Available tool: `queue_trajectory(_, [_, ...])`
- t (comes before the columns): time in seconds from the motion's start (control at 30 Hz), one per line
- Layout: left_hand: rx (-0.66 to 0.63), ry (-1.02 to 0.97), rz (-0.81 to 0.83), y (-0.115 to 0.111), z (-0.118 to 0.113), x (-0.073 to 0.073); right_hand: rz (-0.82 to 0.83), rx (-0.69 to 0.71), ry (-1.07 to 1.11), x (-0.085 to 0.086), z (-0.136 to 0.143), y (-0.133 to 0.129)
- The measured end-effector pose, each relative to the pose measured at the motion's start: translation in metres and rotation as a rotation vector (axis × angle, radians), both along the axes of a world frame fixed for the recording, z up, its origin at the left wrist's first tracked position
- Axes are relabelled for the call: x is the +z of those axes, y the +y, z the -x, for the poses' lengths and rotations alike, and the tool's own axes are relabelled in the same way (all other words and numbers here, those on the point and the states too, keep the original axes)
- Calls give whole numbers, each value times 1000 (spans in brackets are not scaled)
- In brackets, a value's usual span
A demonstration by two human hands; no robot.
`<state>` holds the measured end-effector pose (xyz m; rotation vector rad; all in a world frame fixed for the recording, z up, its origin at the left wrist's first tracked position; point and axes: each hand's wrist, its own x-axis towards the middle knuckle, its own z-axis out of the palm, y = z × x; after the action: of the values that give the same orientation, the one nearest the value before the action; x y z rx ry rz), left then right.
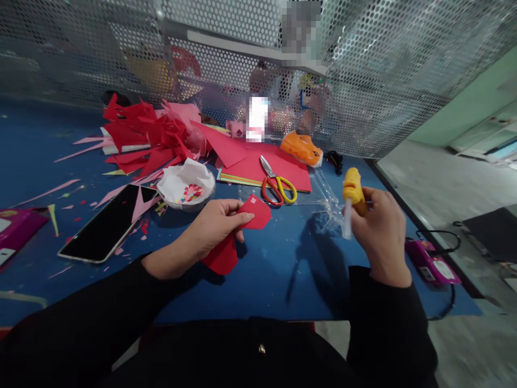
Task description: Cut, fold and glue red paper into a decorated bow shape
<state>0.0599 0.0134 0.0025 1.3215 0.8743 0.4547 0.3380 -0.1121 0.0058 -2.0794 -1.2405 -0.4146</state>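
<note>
My left hand pinches a folded red paper piece between thumb and fingers. One part of the paper sticks out past the fingertips with a small pale square on it; another part hangs below the palm. Over the right side of the table, my right hand is wrapped round a yellow glue gun, with a translucent glue stick poking out of it. Scissors with one red and one yellow handle lie partly open on red paper sheets between the hands.
A paper-lined bowl of small red pieces stands beside a black phone. Red and pink scraps pile up behind. An orange packet lies by the mesh panel. A purple box with cables sits at the right edge.
</note>
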Motion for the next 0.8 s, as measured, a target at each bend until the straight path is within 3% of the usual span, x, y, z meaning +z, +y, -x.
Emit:
queue_trajectory(0.17, [-11,-24,2,2,1,-3,-45,245,185,-7,68,-10])
queue_trajectory(0.27, [1,-42,-9,2,1,-4,14,492,381,-15,106,-16])
queue_trajectory(0.33, [12,-49,-24,2,1,-3,7,539,436,-19,121,-18])
queue_trajectory(0.8, [28,63,-85,1,0,5,10,517,382,-31,126,-19])
